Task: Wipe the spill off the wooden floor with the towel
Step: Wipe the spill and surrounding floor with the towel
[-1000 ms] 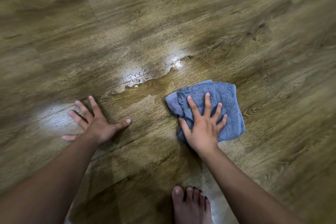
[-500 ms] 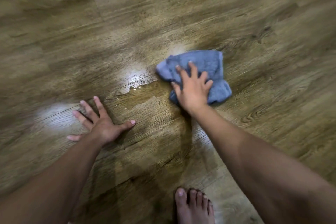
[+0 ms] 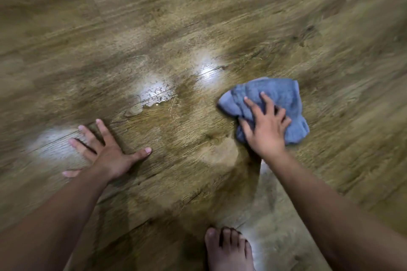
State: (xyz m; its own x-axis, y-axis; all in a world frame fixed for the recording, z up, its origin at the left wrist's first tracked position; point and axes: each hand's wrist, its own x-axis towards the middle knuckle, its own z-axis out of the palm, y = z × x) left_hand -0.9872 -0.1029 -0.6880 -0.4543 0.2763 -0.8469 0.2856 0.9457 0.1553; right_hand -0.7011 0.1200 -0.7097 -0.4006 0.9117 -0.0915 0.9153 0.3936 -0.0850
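Note:
A crumpled blue-grey towel (image 3: 279, 99) lies on the wooden floor (image 3: 220, 6), right of centre. My right hand (image 3: 265, 131) presses down on its near left part with fingers spread. The spill (image 3: 154, 94) is a shiny wet patch with a ragged edge, left of the towel and apart from it. A thin wet film darkens the boards between the spill and the towel. My left hand (image 3: 108, 152) rests flat on the floor with fingers spread, just in front of the spill and holding nothing.
My bare foot (image 3: 226, 248) stands at the bottom edge, below the right hand. Bright light glare sits on the boards at the far side of the spill (image 3: 207, 68) and by the left hand's fingers (image 3: 52, 141). Bare floorboards stretch all around.
My right hand pushed the towel forward and left over the far end of the spill, then drew it back right and nearer. That end now looks thinner. The left hand stayed planted.

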